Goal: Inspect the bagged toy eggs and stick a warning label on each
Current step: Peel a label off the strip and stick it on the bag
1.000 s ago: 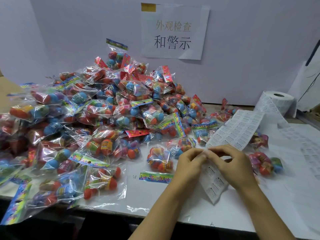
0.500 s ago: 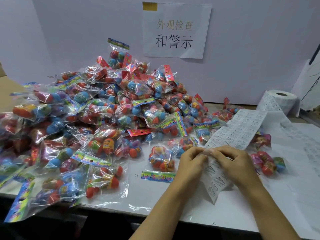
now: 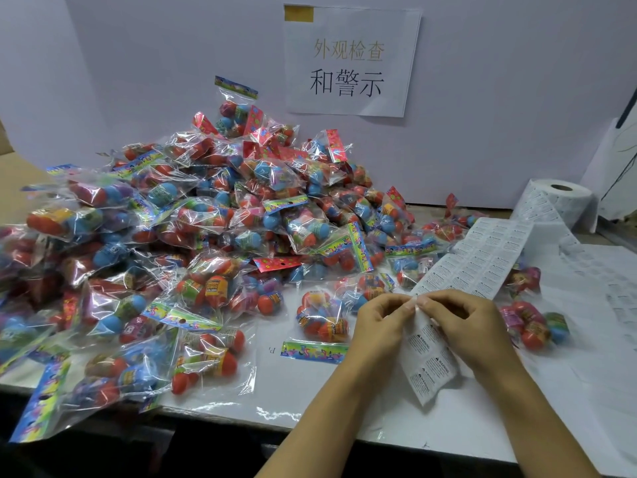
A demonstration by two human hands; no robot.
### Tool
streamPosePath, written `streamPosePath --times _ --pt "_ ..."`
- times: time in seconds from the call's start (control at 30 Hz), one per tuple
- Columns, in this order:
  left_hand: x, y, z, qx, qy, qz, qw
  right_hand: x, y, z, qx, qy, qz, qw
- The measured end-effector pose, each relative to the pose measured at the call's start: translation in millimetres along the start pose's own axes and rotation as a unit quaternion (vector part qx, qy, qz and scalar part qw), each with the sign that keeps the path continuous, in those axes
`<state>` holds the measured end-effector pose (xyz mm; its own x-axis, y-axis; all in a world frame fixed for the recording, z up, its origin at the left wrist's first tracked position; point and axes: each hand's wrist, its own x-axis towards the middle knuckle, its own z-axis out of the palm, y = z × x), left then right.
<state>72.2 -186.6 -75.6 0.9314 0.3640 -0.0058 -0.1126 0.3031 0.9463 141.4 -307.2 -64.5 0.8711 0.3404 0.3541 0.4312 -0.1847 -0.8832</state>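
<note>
The strip of warning labels [image 3: 479, 260], running from the roll [image 3: 555, 201] at the table's [image 3: 448, 429] right rear, is pinched near the front edge by the left hand [image 3: 381, 320] and right hand [image 3: 465, 326], the bagged toy eggs [image 3: 206, 236] heaped across the left.

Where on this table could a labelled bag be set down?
Bare table lies between the near-left bag and the bag by the left hand. More lies below the label strip, at the near edge. The pile crowds the left and back.
</note>
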Motion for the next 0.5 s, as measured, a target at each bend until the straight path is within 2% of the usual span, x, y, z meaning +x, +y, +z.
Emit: streamPosePath --times 0.3,0.5 --pt "0.6 2.4 0.4 -0.018 0.0 -0.003 1.0 -1.6 -1.4 -0.7 -0.024 0.004 -0.023 0.999" --pt "0.4 3.3 1.7 -0.006 0.012 -0.008 1.0 -3.5 -0.4 0.4 -0.068 0.035 -0.04 0.996"
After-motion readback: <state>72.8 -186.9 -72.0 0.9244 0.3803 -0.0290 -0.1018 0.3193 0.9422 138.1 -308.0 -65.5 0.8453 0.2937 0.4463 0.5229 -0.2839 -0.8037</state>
